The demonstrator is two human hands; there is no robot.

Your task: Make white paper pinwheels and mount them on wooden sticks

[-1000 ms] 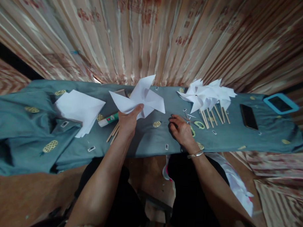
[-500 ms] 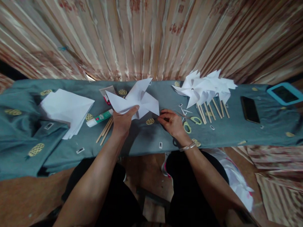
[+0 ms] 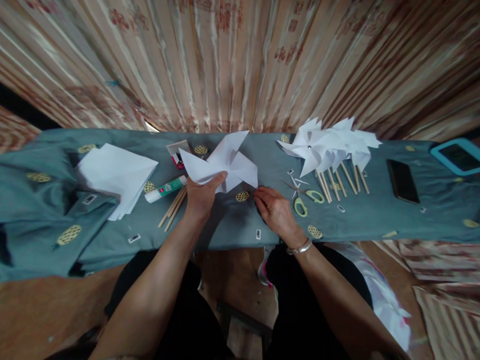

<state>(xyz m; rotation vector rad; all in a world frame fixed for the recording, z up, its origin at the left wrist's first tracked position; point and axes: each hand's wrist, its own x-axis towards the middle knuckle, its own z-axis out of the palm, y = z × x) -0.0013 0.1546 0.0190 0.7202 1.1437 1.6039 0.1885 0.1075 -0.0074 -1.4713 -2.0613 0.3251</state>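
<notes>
While our left hand (image 3: 200, 197) pinches the paper pinwheel (image 3: 235, 164) over the cloth (image 3: 222, 232), thumb near its middle, we should press gently there, so that the folds hold without creasing. Just right of the pinwheel, our right hand (image 3: 277, 208) has its fingers curled nearly closed; whether they grip something, we cannot tell. Left of the pinwheel, a glue stick (image 3: 165, 189) and a box (image 3: 180, 152) have writing too small to read.
</notes>
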